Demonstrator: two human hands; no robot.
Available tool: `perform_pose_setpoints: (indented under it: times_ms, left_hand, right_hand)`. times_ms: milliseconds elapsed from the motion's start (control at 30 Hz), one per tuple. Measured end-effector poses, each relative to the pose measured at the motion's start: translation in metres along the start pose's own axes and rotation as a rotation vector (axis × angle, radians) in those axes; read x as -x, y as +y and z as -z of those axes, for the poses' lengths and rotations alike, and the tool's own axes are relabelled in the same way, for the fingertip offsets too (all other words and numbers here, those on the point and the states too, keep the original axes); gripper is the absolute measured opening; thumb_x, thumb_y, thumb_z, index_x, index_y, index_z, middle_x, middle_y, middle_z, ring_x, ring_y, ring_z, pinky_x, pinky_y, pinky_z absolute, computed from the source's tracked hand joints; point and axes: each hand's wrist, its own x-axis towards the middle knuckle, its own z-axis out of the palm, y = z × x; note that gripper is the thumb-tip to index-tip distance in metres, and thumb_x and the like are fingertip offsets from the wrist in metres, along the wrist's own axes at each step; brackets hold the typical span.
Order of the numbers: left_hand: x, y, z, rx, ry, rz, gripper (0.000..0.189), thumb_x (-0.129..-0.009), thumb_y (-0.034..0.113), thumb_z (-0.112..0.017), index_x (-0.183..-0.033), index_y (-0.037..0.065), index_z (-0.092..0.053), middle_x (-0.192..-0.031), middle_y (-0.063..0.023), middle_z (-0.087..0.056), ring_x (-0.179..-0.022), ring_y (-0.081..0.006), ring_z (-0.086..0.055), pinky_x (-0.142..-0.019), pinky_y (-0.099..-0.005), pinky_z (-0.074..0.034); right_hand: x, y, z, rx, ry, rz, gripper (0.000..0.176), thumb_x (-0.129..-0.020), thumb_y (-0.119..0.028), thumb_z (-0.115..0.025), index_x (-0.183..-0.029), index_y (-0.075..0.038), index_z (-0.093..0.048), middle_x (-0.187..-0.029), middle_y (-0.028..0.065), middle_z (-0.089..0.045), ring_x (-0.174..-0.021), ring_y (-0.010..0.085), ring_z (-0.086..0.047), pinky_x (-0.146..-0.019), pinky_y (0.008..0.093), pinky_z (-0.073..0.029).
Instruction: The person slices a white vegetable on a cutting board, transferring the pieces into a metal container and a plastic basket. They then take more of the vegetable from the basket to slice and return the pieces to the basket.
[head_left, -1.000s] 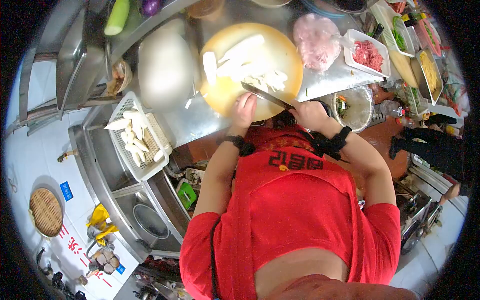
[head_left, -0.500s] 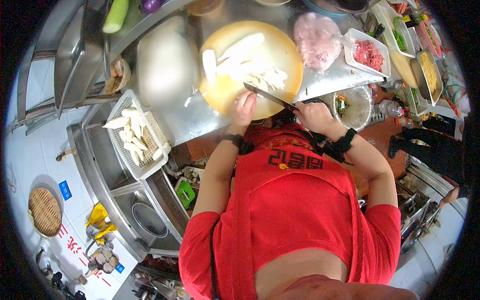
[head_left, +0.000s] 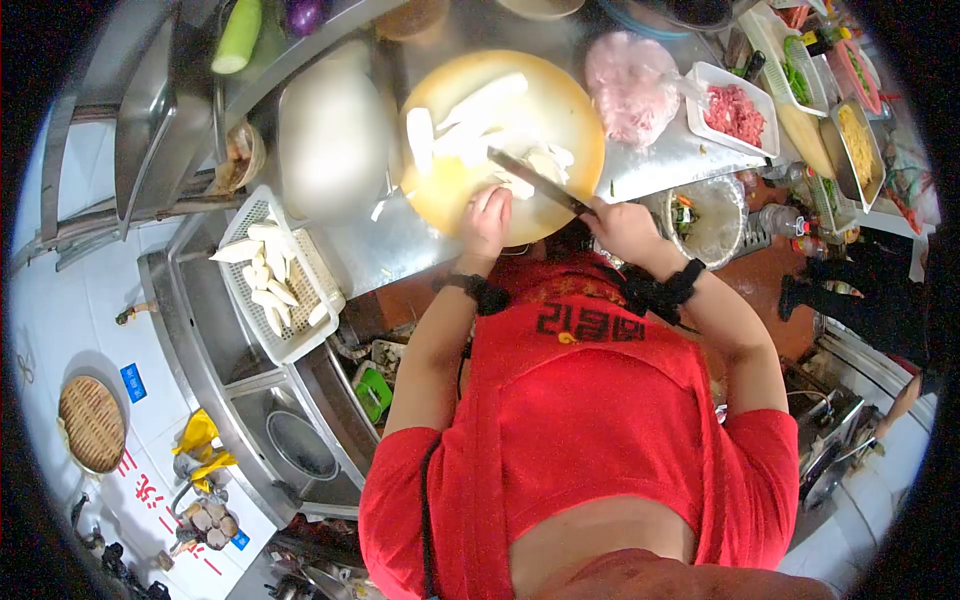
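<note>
A round yellowish cutting board (head_left: 585, 100) lies on the metal counter. On it are long white vegetable pieces (head_left: 485, 103), very bright in the light, with cut slices (head_left: 548, 165) to their right. My right hand (head_left: 627, 232) is closed round the handle of a knife (head_left: 540, 181), whose blade reaches up and left across the board beside the slices. At the board's near edge, my left hand (head_left: 487, 222) has its fingers bent together just below the blade; whatever its fingertips hold, if anything, is hidden.
A white basket of peeled white pieces (head_left: 327, 313) stands at the left by the sink. Right of the board are a pink plastic bag (head_left: 632, 88), a tray of minced meat (head_left: 700, 122) and a lined bin (head_left: 722, 240). Another person (head_left: 860, 300) stands at the far right.
The knife blade has moved up, away from my left fingertips and over the slices. My left hand has stayed nearly in place.
</note>
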Motion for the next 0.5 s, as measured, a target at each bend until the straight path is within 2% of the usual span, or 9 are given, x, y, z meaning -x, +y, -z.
perform_pose_setpoints:
  times_ms: [33,100,200,233,300,333,367,433,500]
  left_hand:
    - [0.000,0.001,-0.001,0.000,0.003,0.002,0.014,-0.079,0.008,-0.063,-0.092,0.004,-0.063,-0.096,-0.0100,-0.062,-0.089,-0.0278,-0.059,-0.078,-0.0357,-0.048]
    - [-0.006,0.011,-0.002,0.062,0.000,0.190,0.028,-0.082,0.017,-0.062,-0.105,0.002,-0.058,-0.111,-0.0165,-0.057,-0.104,-0.0324,-0.053,-0.089,-0.0397,-0.043]
    - [-0.016,0.022,-0.016,-0.043,-0.033,0.241,0.045,-0.079,0.021,-0.065,-0.116,0.001,-0.049,-0.123,-0.0230,-0.048,-0.116,-0.0391,-0.042,-0.097,-0.0455,-0.035]
    - [-0.019,0.026,-0.022,-0.041,-0.033,0.241,0.045,-0.079,0.021,-0.065,-0.116,0.001,-0.049,-0.123,-0.0230,-0.048,-0.116,-0.0391,-0.042,-0.097,-0.0455,-0.035]
    - [-0.023,0.035,-0.034,-0.004,-0.070,0.306,0.060,-0.077,0.029,-0.068,-0.123,-0.002,-0.043,-0.130,-0.0274,-0.039,-0.124,-0.0437,-0.032,-0.103,-0.0487,-0.027]
    - [-0.026,0.037,-0.039,0.041,-0.104,0.328,0.065,-0.078,0.032,-0.068,-0.125,-0.002,-0.040,-0.131,-0.0273,-0.038,-0.126,-0.0442,-0.028,-0.105,-0.0499,-0.024]
    - [-0.030,0.041,-0.043,0.043,-0.104,0.329,0.065,-0.078,0.032,-0.068,-0.125,-0.002,-0.040,-0.131,-0.0273,-0.038,-0.126,-0.0442,-0.028,-0.105,-0.0499,-0.024]
    - [-0.035,0.047,-0.049,0.065,-0.080,0.295,0.064,-0.081,0.034,-0.063,-0.126,-0.004,-0.037,-0.131,-0.0287,-0.036,-0.125,-0.0447,-0.029,-0.105,-0.0502,-0.024]
    - [-0.043,0.054,-0.050,0.066,-0.090,0.290,0.064,-0.081,0.034,-0.063,-0.126,-0.003,-0.037,-0.132,-0.0285,-0.036,-0.125,-0.0444,-0.029,-0.104,-0.0500,-0.024]
  right_hand:
    - [0.002,0.002,0.007,0.000,0.003,-0.077,0.026,-0.088,-0.030,-0.049,-0.099,-0.007,-0.055,-0.066,0.0190,-0.061,-0.061,0.0377,-0.061,-0.055,0.0481,-0.049]
    - [0.003,0.024,0.004,-0.029,0.088,-0.149,0.027,-0.088,-0.033,-0.050,-0.096,-0.007,-0.055,-0.066,0.0196,-0.061,-0.063,0.0392,-0.061,-0.057,0.0493,-0.048]
    - [0.002,0.058,0.000,-0.183,0.148,-0.188,0.033,-0.087,-0.034,-0.052,-0.089,-0.001,-0.056,-0.070,0.0246,-0.059,-0.067,0.0416,-0.060,-0.061,0.0482,-0.047]
    - [0.005,0.067,-0.005,-0.182,0.149,-0.189,0.033,-0.087,-0.034,-0.052,-0.089,-0.001,-0.056,-0.070,0.0246,-0.059,-0.067,0.0416,-0.060,-0.061,0.0482,-0.047]
    - [0.006,0.076,-0.009,-0.484,-0.047,-0.352,0.032,-0.086,-0.031,-0.054,-0.093,0.001,-0.057,-0.069,0.0229,-0.059,-0.064,0.0343,-0.062,-0.058,0.0427,-0.047]
    - [0.007,0.078,-0.012,-0.670,-0.156,-0.463,0.030,-0.086,-0.026,-0.056,-0.097,0.002,-0.057,-0.064,0.0149,-0.059,-0.057,0.0225,-0.059,-0.053,0.0364,-0.046]
    - [0.009,0.077,-0.016,-0.668,-0.157,-0.464,0.030,-0.086,-0.026,-0.056,-0.097,0.002,-0.057,-0.064,0.0149,-0.059,-0.057,0.0225,-0.059,-0.053,0.0364,-0.046]
    - [0.014,0.070,-0.027,-0.922,-0.095,-0.473,0.028,-0.086,-0.022,-0.057,-0.097,0.003,-0.057,-0.062,0.0083,-0.056,-0.051,0.0140,-0.054,-0.048,0.0322,-0.044]
    - [0.017,0.047,-0.009,-0.976,-0.162,-0.563,0.027,-0.086,-0.022,-0.057,-0.097,0.003,-0.056,-0.061,0.0059,-0.054,-0.048,0.0130,-0.050,-0.046,0.0281,-0.041]
